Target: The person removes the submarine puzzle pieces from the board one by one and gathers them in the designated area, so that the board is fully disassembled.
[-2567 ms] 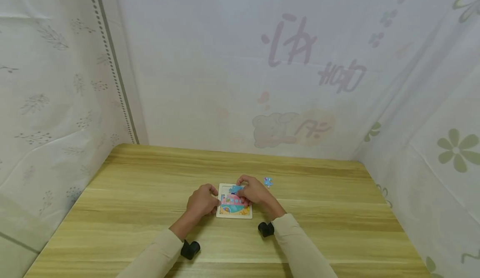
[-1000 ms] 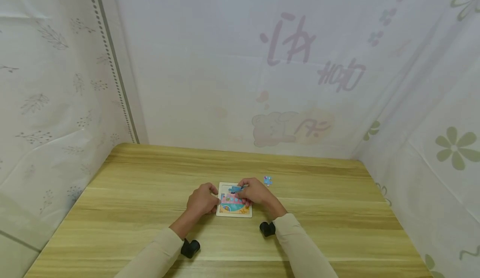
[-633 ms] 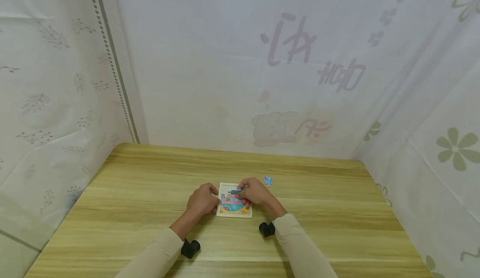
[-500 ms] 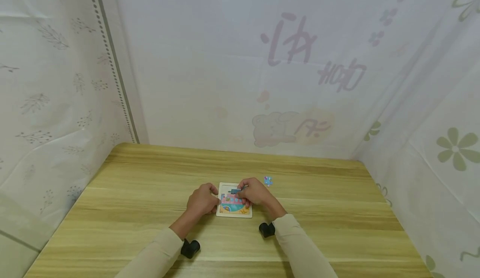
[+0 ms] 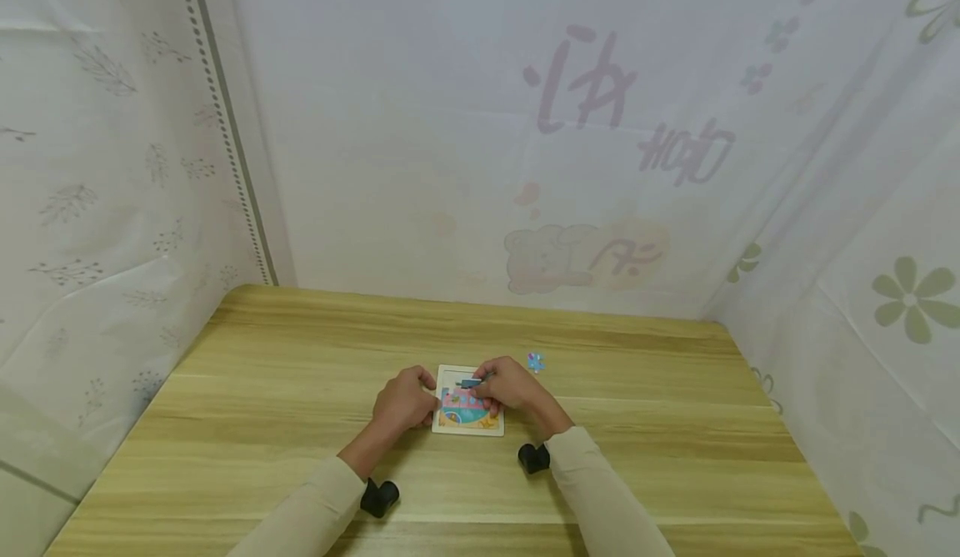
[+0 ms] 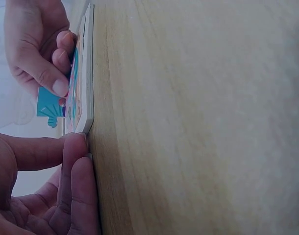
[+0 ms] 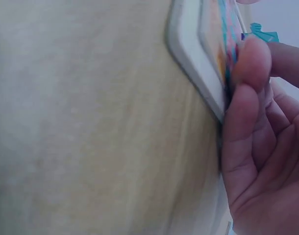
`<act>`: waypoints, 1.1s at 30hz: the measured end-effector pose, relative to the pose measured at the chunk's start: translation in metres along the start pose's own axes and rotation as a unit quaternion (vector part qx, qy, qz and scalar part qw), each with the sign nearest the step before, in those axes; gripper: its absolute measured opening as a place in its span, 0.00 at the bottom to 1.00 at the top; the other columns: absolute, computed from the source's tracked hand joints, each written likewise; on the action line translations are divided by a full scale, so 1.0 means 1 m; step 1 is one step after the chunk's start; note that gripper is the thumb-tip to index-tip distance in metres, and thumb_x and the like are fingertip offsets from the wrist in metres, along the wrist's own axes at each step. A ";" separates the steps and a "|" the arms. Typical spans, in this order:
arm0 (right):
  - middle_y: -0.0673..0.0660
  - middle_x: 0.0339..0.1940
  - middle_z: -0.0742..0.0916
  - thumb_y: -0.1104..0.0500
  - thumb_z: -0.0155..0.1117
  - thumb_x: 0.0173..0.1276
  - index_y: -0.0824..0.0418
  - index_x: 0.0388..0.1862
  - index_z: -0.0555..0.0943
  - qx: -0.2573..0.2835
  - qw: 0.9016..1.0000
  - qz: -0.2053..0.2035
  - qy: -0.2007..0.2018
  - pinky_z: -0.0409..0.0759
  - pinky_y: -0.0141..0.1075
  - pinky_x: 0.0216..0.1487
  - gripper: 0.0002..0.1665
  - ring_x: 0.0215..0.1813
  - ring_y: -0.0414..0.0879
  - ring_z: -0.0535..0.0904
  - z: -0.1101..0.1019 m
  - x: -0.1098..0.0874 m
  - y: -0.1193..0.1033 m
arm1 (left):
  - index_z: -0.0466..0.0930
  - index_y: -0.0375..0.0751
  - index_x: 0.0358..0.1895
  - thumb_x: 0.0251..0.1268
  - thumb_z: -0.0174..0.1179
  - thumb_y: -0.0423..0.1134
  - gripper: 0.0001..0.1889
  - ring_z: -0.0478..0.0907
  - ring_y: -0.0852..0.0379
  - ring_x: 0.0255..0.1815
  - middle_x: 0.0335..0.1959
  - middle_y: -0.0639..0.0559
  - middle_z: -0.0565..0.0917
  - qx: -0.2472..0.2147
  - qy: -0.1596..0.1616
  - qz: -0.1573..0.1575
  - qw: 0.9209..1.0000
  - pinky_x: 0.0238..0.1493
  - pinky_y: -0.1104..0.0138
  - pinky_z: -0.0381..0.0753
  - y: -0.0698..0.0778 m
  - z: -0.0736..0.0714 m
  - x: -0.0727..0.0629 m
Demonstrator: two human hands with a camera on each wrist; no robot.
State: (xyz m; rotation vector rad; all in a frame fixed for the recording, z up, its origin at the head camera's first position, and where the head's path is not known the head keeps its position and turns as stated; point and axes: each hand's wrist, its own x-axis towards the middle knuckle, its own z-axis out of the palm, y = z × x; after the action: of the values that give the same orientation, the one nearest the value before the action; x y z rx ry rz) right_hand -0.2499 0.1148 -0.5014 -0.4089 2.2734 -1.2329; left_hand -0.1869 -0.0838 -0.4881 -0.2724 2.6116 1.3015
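A small square jigsaw puzzle tray [image 5: 468, 434] with a pale rim lies on the table, its lower part filled with pink, teal and orange picture pieces. My left hand [image 5: 402, 400] grips the tray's left edge, thumb above and fingers along the side in the left wrist view. Over the upper part of the tray, my right hand [image 5: 512, 385] pinches a blue puzzle piece [image 6: 49, 102] between thumb and fingers. That piece stands tilted up on edge, with a knob at one side; the fingers hide part of it. The right hand's lower fingers rest by the tray's right edge.
One loose blue-and-purple puzzle piece [image 5: 536, 363] lies on the wooden table [image 5: 637, 407], beyond the right hand. Black wrist camera mounts [image 5: 380, 499] sit under both sleeves. Printed cloth [image 5: 450, 165] hangs behind the table and at its sides.
The blue puzzle piece in my right hand has tipped from nearly flat to more upright. The right hand has shifted slightly; the left hand, tray and loose piece have stayed put.
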 end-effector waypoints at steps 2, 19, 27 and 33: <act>0.53 0.14 0.79 0.63 0.62 0.67 0.62 0.37 0.82 0.001 1.000 0.005 -0.003 0.77 0.30 0.16 0.03 0.13 0.41 0.73 -0.001 0.000 -0.001 | 0.78 0.37 0.41 0.55 0.66 0.32 0.11 0.77 0.59 0.14 0.14 0.51 0.80 -0.002 0.000 0.000 1.000 0.16 0.70 0.75 -0.001 0.000 0.000; 0.51 0.13 0.77 0.62 0.56 0.73 0.60 0.38 0.81 -0.049 0.999 -0.004 -0.023 0.77 0.31 0.16 0.07 0.11 0.41 0.72 -0.003 0.000 -0.008 | 0.78 0.37 0.41 0.56 0.66 0.32 0.11 0.77 0.58 0.14 0.14 0.50 0.80 0.002 -0.001 -0.001 1.000 0.16 0.70 0.75 0.000 0.000 0.001; 0.50 0.12 0.76 0.61 0.56 0.73 0.62 0.44 0.81 -0.082 0.997 0.001 -0.009 0.72 0.30 0.17 0.08 0.12 0.40 0.71 -0.001 -0.003 -0.013 | 0.78 0.38 0.41 0.55 0.66 0.33 0.11 0.76 0.59 0.14 0.14 0.52 0.79 0.010 0.000 -0.004 1.000 0.16 0.70 0.74 0.001 0.000 0.002; 0.50 0.12 0.76 0.62 0.61 0.70 0.63 0.43 0.82 -0.067 0.998 0.005 -0.003 0.75 0.29 0.15 0.07 0.11 0.40 0.72 0.000 -0.002 -0.011 | 0.77 0.40 0.38 0.53 0.63 0.33 0.09 0.75 0.59 0.14 0.12 0.52 0.78 0.035 0.003 0.006 0.999 0.17 0.70 0.69 0.001 0.000 0.000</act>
State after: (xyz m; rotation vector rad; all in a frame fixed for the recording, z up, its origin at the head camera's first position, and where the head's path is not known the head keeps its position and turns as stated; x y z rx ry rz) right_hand -0.2477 0.1096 -0.4918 -0.4488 2.3583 -1.0772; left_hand -0.1868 -0.0834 -0.4870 -0.2504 2.6604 1.2126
